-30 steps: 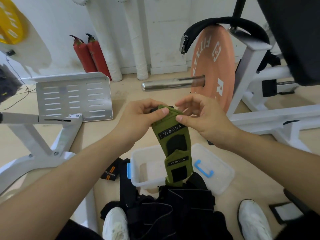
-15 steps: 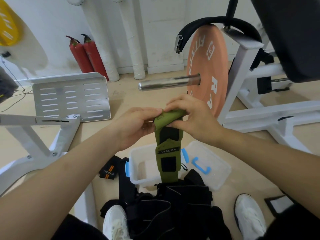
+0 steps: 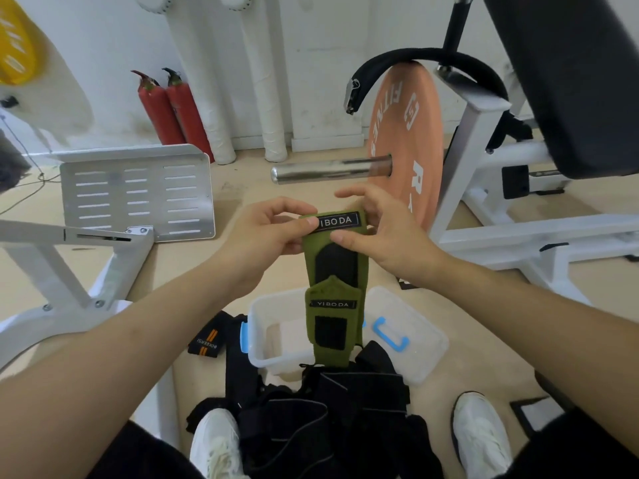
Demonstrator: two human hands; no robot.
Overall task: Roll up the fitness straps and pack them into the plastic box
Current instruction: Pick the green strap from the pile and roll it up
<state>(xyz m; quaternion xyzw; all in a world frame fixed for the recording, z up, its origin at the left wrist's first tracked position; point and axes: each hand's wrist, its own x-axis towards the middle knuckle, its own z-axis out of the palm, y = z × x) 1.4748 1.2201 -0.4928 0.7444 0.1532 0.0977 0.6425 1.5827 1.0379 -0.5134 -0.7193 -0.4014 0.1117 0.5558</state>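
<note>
A green fitness strap (image 3: pixel 337 288) with black pads and white "YIBODA" labels hangs in front of me, its top end rolled over. My left hand (image 3: pixel 268 233) pinches the left side of that rolled top. My right hand (image 3: pixel 383 233) pinches the right side, thumb on the front. The strap's lower end dangles over the open clear plastic box (image 3: pixel 262 333) on the floor, which has blue latches. The box's lid (image 3: pixel 411 337) lies beside it to the right. A heap of black straps (image 3: pixel 321 416) lies between my white shoes.
A rolled black strap with orange stripes (image 3: pixel 207 342) lies left of the box. An orange weight plate on a steel bar (image 3: pixel 404 146) stands behind my hands. White machine frames run at left (image 3: pixel 69 243) and right (image 3: pixel 518 236). Two red extinguishers (image 3: pixel 169 112) stand by the wall.
The rolled top of the green strap has turned over further, so a label now faces me at the top. Both hands kept hold of it and stayed at about the same height.
</note>
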